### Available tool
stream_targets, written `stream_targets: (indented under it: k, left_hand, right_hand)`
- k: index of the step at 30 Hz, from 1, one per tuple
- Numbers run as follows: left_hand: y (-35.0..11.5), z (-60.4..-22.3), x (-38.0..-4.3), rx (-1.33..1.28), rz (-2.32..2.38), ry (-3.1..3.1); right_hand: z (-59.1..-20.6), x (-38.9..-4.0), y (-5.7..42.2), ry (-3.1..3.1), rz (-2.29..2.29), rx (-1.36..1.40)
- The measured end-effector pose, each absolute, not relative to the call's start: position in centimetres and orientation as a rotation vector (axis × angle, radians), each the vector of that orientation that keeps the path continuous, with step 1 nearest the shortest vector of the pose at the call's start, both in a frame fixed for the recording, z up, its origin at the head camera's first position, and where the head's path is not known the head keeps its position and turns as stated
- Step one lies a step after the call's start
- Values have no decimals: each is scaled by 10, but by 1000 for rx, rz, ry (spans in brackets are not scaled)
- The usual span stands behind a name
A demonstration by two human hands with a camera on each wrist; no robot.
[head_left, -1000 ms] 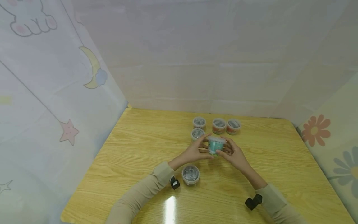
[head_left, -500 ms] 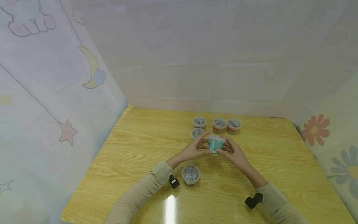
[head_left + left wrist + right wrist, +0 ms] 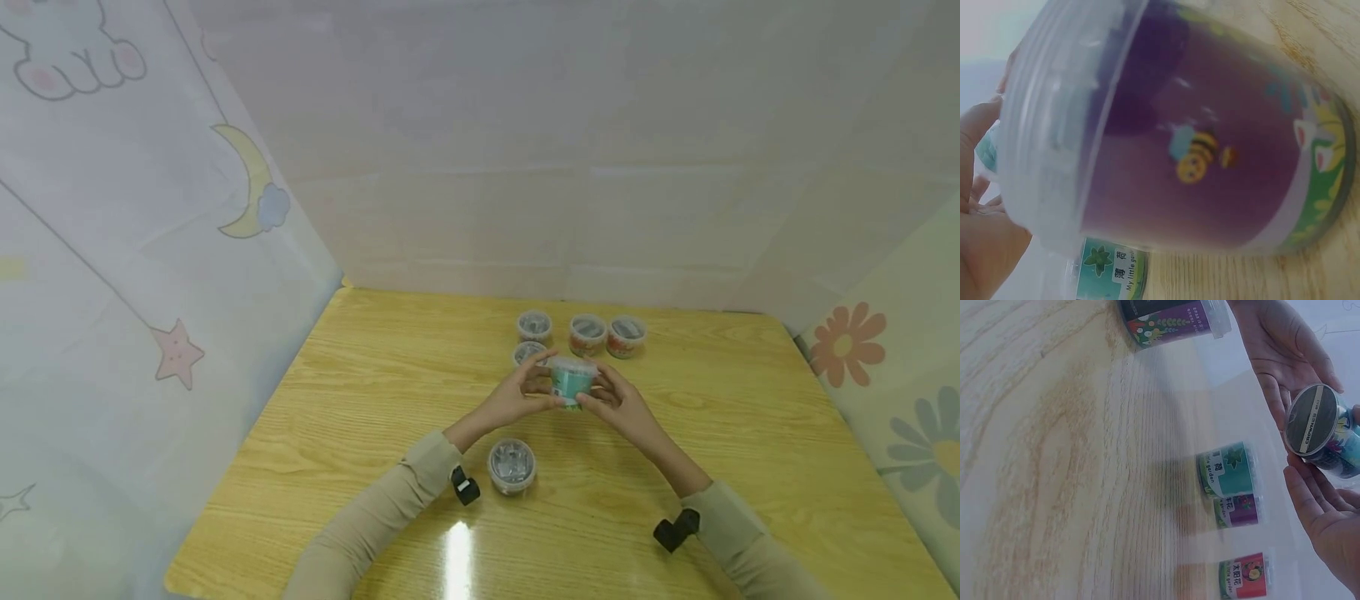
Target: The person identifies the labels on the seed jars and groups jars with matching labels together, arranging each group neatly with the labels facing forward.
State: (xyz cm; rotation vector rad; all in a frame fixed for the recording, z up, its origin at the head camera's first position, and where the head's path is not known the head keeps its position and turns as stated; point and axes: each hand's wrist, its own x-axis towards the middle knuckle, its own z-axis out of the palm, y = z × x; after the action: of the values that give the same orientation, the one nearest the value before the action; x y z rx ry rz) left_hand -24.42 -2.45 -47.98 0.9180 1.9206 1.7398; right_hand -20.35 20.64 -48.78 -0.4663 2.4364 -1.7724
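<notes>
Between both hands, above the table, is a small plastic tub (image 3: pixel 573 385) with a teal label and a clear lid. My left hand (image 3: pixel 512 400) grips its left side, with index finger at the lid and thumb low. My right hand (image 3: pixel 628 412) grips the opposite side, thumb near the base. The right wrist view shows the tub's grey round base (image 3: pixel 1314 420) with a printed strip on it. A purple-labelled tub (image 3: pixel 1210 144) fills much of the left wrist view; in the head view this lidded tub (image 3: pixel 512 467) stands near the left forearm.
Toward the back of the wooden table (image 3: pixel 390 367) stand two red-labelled tubs (image 3: pixel 587 337) and, left of them, two more tubs (image 3: pixel 534 327), the nearer partly hidden by my left hand. A pale printed cloth (image 3: pixel 480 208) walls the table's back and sides.
Both hands have shifted slightly left and away from me with the teal tub. The tubs on the table have stayed put.
</notes>
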Motion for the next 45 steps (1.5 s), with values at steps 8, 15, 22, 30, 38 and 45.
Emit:
stream_targets:
  k: [8,15,22,30,38,45]
  left_hand:
    - [-28,-481,-245,899,1766,1970]
    - [-30,-481,-245,909,1792,1969]
    - [-31,-500,-256,895,1753,2009]
    - [-33,-513,-259,854,1747,1942]
    - [-34,-510,-258,794,1783,1953]
    - [-34,-509,-257,747,1841,1965]
  right_hand:
    - [-489,-206,197,2463,-1782,-437]
    - [-486,-207,193,2495,-1758,-373]
    - [-488,-209,192,2458,-1782,-360]
    - [-492,-211,192,2353,-1846,-456]
    - [-492,-213,190,2346,-1837,-486]
    - [-493,-215,187,2384,-1808,-444]
